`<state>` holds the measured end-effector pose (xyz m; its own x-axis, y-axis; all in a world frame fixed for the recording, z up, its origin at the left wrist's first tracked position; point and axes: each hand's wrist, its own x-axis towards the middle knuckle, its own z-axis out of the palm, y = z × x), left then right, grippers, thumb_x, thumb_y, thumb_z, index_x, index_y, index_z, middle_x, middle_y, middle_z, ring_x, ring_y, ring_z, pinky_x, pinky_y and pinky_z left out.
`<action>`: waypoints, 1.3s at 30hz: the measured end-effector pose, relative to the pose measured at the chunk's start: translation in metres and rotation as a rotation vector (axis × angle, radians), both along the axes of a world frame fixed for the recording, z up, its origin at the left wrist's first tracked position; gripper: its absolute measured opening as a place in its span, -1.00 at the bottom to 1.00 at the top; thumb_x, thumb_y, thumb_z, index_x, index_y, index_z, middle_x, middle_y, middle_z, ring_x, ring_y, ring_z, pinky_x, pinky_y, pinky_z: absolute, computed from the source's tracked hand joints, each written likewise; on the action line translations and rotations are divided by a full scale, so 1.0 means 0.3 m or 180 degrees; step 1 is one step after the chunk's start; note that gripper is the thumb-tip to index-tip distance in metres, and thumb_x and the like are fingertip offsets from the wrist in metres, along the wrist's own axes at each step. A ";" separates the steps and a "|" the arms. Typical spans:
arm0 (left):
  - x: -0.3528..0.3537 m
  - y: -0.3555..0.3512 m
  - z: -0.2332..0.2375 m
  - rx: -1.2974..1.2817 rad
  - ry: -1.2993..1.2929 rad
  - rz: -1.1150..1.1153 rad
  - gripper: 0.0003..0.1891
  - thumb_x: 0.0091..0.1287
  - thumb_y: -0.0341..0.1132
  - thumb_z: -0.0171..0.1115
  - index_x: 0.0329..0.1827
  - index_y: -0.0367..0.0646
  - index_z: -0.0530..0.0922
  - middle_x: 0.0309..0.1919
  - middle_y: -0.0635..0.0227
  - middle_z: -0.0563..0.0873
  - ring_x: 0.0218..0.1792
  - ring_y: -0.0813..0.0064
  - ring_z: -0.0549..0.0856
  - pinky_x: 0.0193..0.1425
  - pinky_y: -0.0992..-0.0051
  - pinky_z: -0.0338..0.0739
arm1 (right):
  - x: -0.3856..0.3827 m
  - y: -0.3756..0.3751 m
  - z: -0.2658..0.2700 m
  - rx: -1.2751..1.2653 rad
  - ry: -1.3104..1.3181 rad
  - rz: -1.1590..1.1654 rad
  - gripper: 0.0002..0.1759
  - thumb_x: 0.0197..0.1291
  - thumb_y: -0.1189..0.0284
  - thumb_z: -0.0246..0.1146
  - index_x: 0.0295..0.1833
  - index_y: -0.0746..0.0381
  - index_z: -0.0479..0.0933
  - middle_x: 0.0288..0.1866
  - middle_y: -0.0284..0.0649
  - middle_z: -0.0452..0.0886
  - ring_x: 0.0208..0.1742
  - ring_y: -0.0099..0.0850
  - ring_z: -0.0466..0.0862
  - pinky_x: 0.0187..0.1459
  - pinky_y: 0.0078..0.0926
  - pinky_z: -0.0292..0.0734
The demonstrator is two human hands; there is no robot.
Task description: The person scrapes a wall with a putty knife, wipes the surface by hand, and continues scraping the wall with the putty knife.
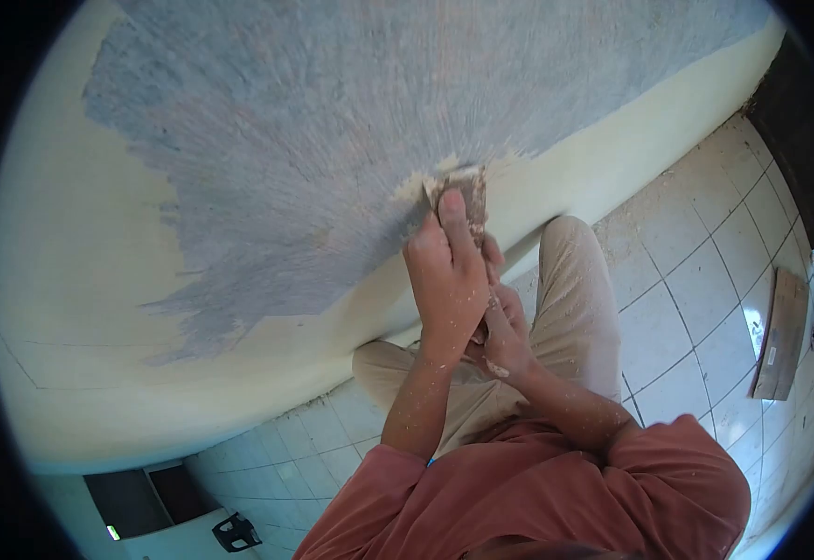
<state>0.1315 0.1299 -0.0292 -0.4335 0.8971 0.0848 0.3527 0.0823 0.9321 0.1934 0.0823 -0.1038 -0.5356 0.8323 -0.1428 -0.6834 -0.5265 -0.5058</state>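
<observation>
A paint-crusted scraper (474, 201) has its blade edge against the wall (332, 140), where the pale coating meets a rough grey-blue area. My left hand (446, 275) is closed on the scraper, with a finger pressed along its blade. Lower down, my right hand (507, 334) is closed around what looks like the handle end, mostly hidden by my fingers and left wrist. Small pale flecks dot both hands and forearms. Loose cream-coloured coating shows around the blade.
Tiled floor (677, 308) runs along the wall's base, with dust near it. My knees (575, 271) are bent close to the wall. A wooden board (782, 336) lies at the right. A black plastic object (236, 532) is at the lower left.
</observation>
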 end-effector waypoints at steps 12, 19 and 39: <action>0.004 -0.017 0.024 -0.0072 -0.0371 0.0121 -0.47 0.51 -0.06 -0.20 -0.55 -0.28 0.38 -0.81 0.29 0.52 -0.82 0.58 0.50 -0.76 0.56 0.33 | 0.018 -0.007 0.025 0.0079 0.0152 0.0161 -0.74 0.43 0.21 -0.07 -0.21 0.14 0.39 -0.61 -0.52 0.28 -0.68 -0.76 0.20 -0.68 -0.79 0.07; -0.014 -0.010 0.001 0.0031 0.0022 0.0070 -0.47 0.51 -0.07 -0.19 -0.58 -0.27 0.37 -0.81 0.29 0.52 -0.83 0.56 0.50 -0.76 0.55 0.33 | -0.006 -0.008 0.009 -0.0007 0.0328 0.0025 -0.76 0.43 0.23 -0.05 -0.20 0.14 0.38 -0.61 -0.52 0.29 -0.66 -0.76 0.24 -0.68 -0.78 0.09; 0.010 0.011 0.055 0.0096 -0.0133 0.0047 -0.48 0.51 -0.10 -0.20 -0.57 -0.27 0.40 -0.83 0.31 0.50 -0.83 0.59 0.49 -0.77 0.56 0.31 | 0.018 0.017 0.013 0.0155 0.0116 0.0123 -0.73 0.43 0.21 -0.07 0.01 0.16 0.35 -0.61 -0.50 0.26 -0.67 -0.73 0.22 -0.64 -0.75 0.13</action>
